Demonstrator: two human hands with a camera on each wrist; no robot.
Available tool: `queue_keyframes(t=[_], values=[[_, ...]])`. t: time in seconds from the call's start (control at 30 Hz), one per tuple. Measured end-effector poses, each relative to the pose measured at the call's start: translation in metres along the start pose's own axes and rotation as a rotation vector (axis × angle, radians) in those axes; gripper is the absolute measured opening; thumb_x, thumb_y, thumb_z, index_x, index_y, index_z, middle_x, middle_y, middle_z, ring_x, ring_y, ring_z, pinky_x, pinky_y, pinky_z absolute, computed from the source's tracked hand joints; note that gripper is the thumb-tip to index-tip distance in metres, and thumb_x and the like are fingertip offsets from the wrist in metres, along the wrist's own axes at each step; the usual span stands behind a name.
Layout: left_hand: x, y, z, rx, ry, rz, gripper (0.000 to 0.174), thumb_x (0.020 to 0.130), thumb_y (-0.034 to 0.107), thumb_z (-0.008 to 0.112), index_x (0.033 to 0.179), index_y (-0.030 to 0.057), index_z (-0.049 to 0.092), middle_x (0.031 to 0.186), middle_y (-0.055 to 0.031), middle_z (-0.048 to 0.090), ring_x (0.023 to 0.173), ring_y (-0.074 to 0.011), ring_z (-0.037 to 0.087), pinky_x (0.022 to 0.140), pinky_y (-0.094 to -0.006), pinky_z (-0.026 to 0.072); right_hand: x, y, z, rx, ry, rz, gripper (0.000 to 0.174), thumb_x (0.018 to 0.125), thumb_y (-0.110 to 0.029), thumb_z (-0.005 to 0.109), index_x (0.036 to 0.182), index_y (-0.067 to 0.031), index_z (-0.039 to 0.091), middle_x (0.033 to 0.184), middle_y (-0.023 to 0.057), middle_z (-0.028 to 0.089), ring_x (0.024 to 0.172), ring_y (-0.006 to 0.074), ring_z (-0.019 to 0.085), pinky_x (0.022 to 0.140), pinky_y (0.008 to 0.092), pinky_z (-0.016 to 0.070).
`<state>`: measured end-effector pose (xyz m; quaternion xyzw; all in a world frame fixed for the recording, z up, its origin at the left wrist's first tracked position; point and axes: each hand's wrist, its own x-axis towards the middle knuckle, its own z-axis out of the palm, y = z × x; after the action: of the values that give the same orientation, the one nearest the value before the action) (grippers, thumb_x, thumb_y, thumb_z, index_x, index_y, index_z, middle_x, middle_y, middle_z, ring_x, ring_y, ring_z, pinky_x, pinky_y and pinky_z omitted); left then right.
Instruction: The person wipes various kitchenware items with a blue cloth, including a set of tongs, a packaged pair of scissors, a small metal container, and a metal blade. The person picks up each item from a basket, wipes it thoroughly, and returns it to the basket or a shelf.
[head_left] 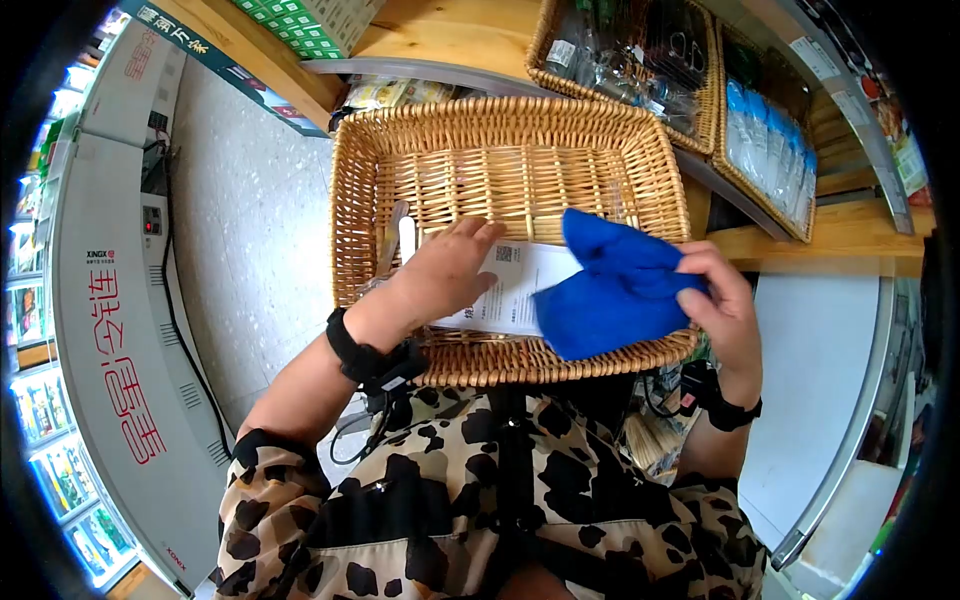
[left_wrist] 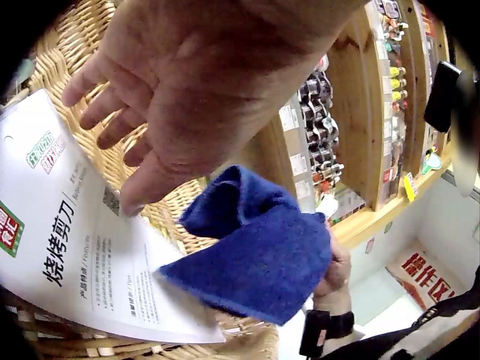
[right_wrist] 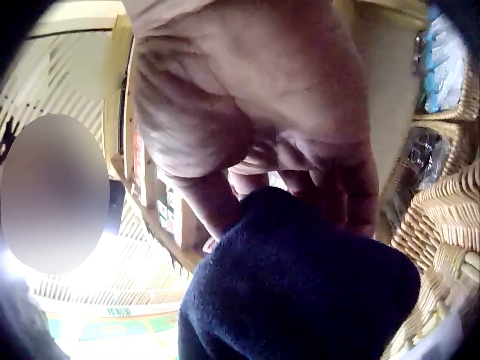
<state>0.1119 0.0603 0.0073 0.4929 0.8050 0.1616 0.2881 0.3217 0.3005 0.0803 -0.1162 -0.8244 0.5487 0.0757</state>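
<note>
A blue cloth [head_left: 620, 290] hangs folded from my right hand [head_left: 725, 305], which pinches it between thumb and fingers over the right side of a wicker basket [head_left: 500, 115]. In the right wrist view the cloth [right_wrist: 300, 285] droops below the curled fingers. Inside the basket lies a printed white card [head_left: 520, 300], with Chinese lettering and a small square code. Its large print shows in the left wrist view, where the card [left_wrist: 67, 255] reaches under the cloth. My left hand [head_left: 445, 275] is over the card's left part with fingers extended, the thumb right at the card.
Left of the card, a pale handle-like piece [head_left: 406, 238] lies in the basket. Beyond the basket, smaller wicker baskets [head_left: 720, 110] of packaged goods sit on a wooden shelf. A green patterned box [head_left: 310, 25] stands at the back, and a white freezer cabinet [head_left: 110, 330] lines the left.
</note>
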Motion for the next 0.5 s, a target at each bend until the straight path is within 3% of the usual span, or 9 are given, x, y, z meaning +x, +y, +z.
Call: queue_keyframes(t=[0.07,0.2,0.23,0.33,0.47,0.5], values=[[0.007,-0.013,0.011,0.137,0.016,0.015,0.055,0.083,0.018,0.061,0.132,0.0025,0.039,0.129,-0.0193,0.045,0.113,-0.0352,0.050,0.099,-0.0410,0.0387,-0.014,0.006,-0.008,0.168,0.148,0.054,0.022,0.078,-0.011,0.056,0.096,0.0005,0.052,0.117,0.0109,0.051,0.104,0.0202,0.049,0.096,0.0305,0.0335],[0.008,0.007,-0.010,0.205,-0.181,-0.157,0.055,0.081,0.017,0.063,0.130,0.0039,0.041,0.120,-0.0177,0.053,0.111,-0.0356,0.051,0.096,-0.0415,0.0400,-0.027,0.014,-0.012,0.328,0.345,-0.023,0.027,0.081,-0.018,0.049,0.101,0.0003,0.050,0.118,0.0161,0.052,0.110,0.0231,0.048,0.099,0.0339,0.0333],[0.008,-0.001,-0.006,0.170,-0.097,-0.103,0.051,0.078,0.017,0.064,0.124,0.0024,0.047,0.110,-0.0182,0.058,0.104,-0.0359,0.055,0.092,-0.0418,0.0427,-0.030,0.018,-0.011,0.362,0.387,-0.027,0.029,0.082,-0.019,0.048,0.103,0.0001,0.050,0.118,0.0171,0.052,0.111,0.0234,0.048,0.099,0.0341,0.0335],[0.005,-0.011,-0.009,0.137,-0.074,-0.026,0.045,0.078,0.018,0.064,0.118,0.0015,0.052,0.105,-0.0196,0.060,0.098,-0.0357,0.058,0.088,-0.0415,0.0450,-0.033,0.026,-0.005,0.503,0.448,0.005,0.029,0.083,-0.021,0.047,0.103,-0.0008,0.050,0.117,0.0165,0.053,0.110,0.0235,0.049,0.099,0.0342,0.0334],[-0.001,-0.002,-0.030,0.078,-0.152,-0.008,0.033,0.081,0.019,0.062,0.107,-0.0019,0.057,0.103,-0.0206,0.061,0.100,-0.0343,0.058,0.086,-0.0390,0.0459,-0.033,0.030,0.004,0.522,0.495,0.027,0.028,0.084,-0.019,0.047,0.105,0.0001,0.050,0.117,0.0155,0.053,0.109,0.0224,0.049,0.099,0.0338,0.0328],[0.000,0.003,-0.037,0.000,-0.170,-0.038,0.027,0.084,0.018,0.061,0.102,-0.0020,0.059,0.100,-0.0196,0.063,0.096,-0.0306,0.061,0.081,-0.0379,0.0475,-0.033,0.030,0.007,0.537,0.512,0.028,0.028,0.085,-0.018,0.047,0.105,0.0003,0.050,0.117,0.0153,0.053,0.109,0.0221,0.049,0.100,0.0337,0.0327]])
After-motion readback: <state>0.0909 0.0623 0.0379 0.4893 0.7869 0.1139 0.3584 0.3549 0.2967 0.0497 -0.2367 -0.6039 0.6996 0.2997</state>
